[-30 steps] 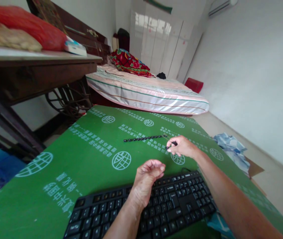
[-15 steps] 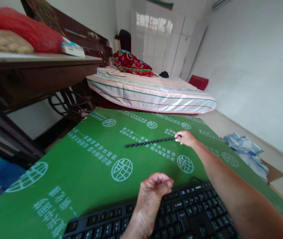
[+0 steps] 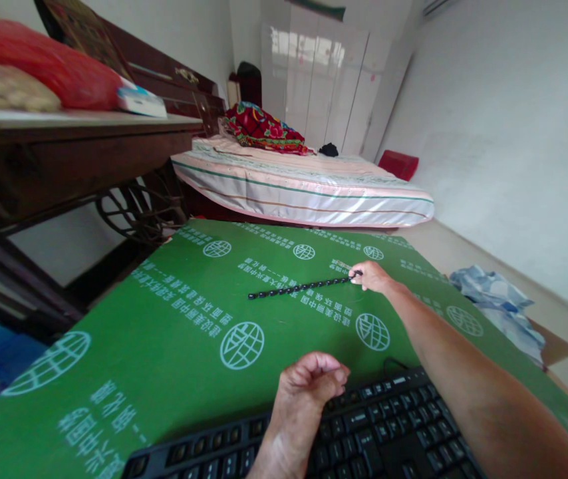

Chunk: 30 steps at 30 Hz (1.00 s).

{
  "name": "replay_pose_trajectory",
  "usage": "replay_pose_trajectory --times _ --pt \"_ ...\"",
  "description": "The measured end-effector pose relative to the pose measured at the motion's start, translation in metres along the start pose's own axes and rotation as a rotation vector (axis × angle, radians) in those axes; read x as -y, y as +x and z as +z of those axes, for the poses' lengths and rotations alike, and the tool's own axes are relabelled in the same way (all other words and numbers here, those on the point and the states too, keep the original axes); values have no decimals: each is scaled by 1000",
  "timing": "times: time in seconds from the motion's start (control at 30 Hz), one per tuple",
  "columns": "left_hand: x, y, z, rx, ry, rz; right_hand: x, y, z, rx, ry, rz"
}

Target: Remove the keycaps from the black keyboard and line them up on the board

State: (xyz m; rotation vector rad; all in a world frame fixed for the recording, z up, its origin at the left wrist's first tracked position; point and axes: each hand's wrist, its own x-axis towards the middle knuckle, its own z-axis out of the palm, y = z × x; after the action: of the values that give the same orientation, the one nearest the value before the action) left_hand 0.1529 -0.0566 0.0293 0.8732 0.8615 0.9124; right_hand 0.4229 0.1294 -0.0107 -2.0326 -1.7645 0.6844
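A long black rod with a spiral twist, like a drill bit (image 3: 298, 288), lies slanting across the green board, its left end pointing toward me. My right hand (image 3: 368, 275) reaches out over the board with thumb and fingers closed on the rod's right end. Close to those fingertips is a thin pale strip (image 3: 342, 265), too small to name. My left hand (image 3: 308, 386) is held above the black keyboard (image 3: 364, 426), fingers curled in and pressed against the thumb. Whether anything is between those fingertips I cannot make out.
The green board (image 3: 164, 346) carries printed white globes and lettering. Beyond it stands a bed (image 3: 304, 186) with a red flowered blanket (image 3: 267, 130). On the left is a sewing machine table (image 3: 79, 140) bearing a red bag (image 3: 64, 66); crumpled blue-white cloth (image 3: 493, 303) lies at right.
The view has shifted slightly. Both hands keep nearly the same pose, and my right hand still grips the end of the drill bit.
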Motion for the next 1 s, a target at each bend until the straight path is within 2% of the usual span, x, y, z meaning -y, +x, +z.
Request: replay_pose_trajectory --times 1.0 --pt "-1 1 0 -18 47 7 9 -3 -5 5 -67 29"
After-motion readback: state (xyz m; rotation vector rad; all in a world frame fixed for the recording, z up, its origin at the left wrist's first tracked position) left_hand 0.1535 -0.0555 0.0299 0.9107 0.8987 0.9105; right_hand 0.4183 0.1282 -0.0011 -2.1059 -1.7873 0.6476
